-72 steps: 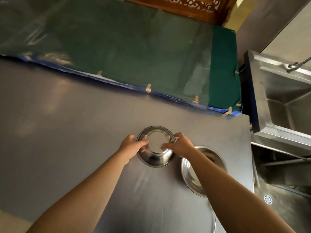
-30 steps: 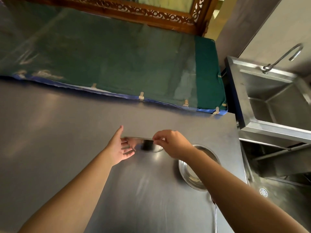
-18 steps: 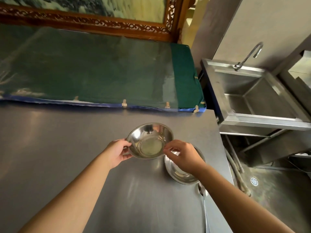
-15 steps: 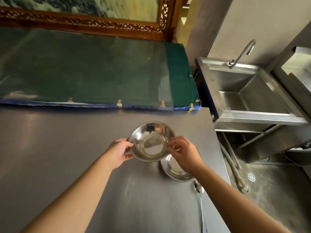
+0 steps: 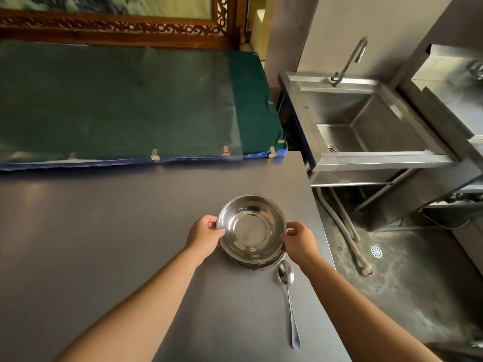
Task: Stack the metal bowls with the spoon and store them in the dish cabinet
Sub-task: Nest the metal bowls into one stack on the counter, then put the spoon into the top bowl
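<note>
1. Top bowl (image 5: 251,229) upright, pinched at opposite rim edges by left hand (image 5: 205,237) and right hand (image 5: 298,241); two-sided grip keeps it level, centred for nesting.
2. It sits in or just over the lower bowl (image 5: 257,265) on the bench (image 5: 104,231); can't tell if fully seated.
3. Spoon (image 5: 288,296) lies flat just beside the stack, handle toward the person, untouched.
4. Versus 0.5 s ago: top bowl shifted from up-left of the lower bowl to directly over it; lower bowl now mostly hidden.
5. Dish cabinet not seen.
</note>
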{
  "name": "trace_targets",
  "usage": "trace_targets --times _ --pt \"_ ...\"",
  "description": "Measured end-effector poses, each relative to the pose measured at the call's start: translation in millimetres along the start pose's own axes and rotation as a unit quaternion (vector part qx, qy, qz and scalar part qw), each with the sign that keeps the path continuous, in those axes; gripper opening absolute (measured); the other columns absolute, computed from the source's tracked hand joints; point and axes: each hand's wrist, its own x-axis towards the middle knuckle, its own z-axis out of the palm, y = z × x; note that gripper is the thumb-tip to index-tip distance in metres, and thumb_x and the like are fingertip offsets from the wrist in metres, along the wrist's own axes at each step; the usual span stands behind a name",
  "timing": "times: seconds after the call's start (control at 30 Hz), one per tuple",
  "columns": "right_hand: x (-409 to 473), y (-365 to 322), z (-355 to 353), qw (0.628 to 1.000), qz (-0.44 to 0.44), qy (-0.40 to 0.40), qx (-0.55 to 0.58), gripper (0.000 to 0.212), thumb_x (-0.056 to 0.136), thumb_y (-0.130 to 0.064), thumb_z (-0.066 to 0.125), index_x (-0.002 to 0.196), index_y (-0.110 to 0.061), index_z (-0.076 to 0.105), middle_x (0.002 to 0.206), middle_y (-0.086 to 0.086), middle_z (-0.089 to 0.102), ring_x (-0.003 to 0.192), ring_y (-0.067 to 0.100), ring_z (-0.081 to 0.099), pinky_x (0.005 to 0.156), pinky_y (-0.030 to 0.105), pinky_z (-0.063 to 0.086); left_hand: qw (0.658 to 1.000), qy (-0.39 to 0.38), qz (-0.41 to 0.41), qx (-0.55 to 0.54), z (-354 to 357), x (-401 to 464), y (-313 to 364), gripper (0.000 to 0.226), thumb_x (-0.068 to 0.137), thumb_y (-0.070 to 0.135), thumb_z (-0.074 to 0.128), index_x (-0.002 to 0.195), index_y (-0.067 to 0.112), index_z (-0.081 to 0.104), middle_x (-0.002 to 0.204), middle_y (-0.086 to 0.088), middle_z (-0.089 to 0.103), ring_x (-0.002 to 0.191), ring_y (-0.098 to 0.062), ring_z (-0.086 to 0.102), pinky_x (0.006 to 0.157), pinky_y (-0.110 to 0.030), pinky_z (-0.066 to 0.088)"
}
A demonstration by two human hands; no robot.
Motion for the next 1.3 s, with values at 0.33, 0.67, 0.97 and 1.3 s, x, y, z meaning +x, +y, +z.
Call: trace_targets --times 0.33,0.67,0.97,1.3 --pt "23.7 34.5 6.0 0.997 -0.011 0.014 -0.081 0.029 0.09 -0.024 0.062 0.118 -0.018 0.062 0.113 0.0 0.054 0.086 0.016 0.052 0.079 0.027 0.039 0.989 0.044 0.026 0.139 25.3 -1.7 -15.5 0.036 0.082 0.013 0.065 0.117 0.024 0.07 0.092 0.017 0.063 0.085 -0.011 0.061 0.067 -0.021 0.044" --pt "30.5 41.6 14.0 0.999 0.037 -0.006 0.006 0.037 0.088 -0.02 0.063 0.124 -0.018 0.057 0.1 -0.002 0.07 0.087 0.024 0.07 0.086 0.042 0.057 0.999 0.01 -0.024 0.036 28.3 7.2 -27.4 0.043 0.078 -0.01 0.057 0.099 0.025 0.072 0.092 -0.002 0.076 0.088 -0.029 0.072 0.086 -0.051 0.06" --pt "26.6 37.6 15.7 0.999 0.046 -0.021 0.015 0.02 0.082 -0.019 0.067 0.101 -0.026 0.064 0.093 0.002 0.076 0.086 0.027 0.074 0.086 0.047 0.059 0.995 -0.021 -0.082 -0.044 16.0 3.9 -19.0 0.052 0.088 -0.009 0.059 0.135 0.012 0.06 0.113 -0.009 0.069 0.108 -0.029 0.067 0.081 -0.039 0.06" --pt "-26.1 60.2 38.7 0.994 0.048 -0.057 0.075 0.024 0.084 -0.003 0.062 0.105 -0.015 0.066 0.079 0.005 0.073 0.062 0.024 0.068 0.073 0.051 0.063 0.994 -0.028 -0.085 -0.061 -26.5 -29.6 -59.3 0.046 0.087 -0.006 0.063 0.124 0.02 0.067 0.109 -0.008 0.072 0.095 -0.021 0.072 0.068 -0.032 0.061"
